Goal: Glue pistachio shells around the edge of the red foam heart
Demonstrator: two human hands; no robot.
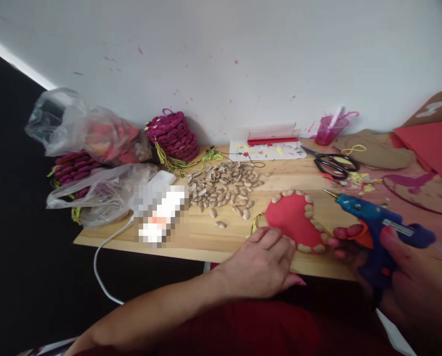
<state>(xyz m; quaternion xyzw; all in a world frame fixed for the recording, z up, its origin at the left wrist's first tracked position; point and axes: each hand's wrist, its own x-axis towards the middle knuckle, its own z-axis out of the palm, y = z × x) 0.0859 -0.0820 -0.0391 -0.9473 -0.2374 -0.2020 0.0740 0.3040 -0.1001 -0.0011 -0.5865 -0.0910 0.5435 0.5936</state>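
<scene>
A red heart-shaped card (291, 217) lies near the table's front edge, with peanuts (309, 211) fixed along part of its rim. My left hand (265, 262) is closed at the card's lower left edge, its fingers bent and together over it; the underside of the grip is hidden. In my right hand (399, 267) is a blue hot glue gun (380, 215) with an orange trigger; its metal nozzle points left, above the right side of the card. Yellow tassel threads (257, 225) stick out at the card's left. A heap of loose peanuts (228, 185) lies behind it.
Black-handled scissors (335, 163) and a pink cup (329, 129) stand back right, near brown card pieces (376, 151) and red card (432, 148). Star stickers lie on white paper (237, 154). A purple peanut craft (172, 136) and plastic bags (109, 193) are left. A white cable (98, 262) hangs off the edge.
</scene>
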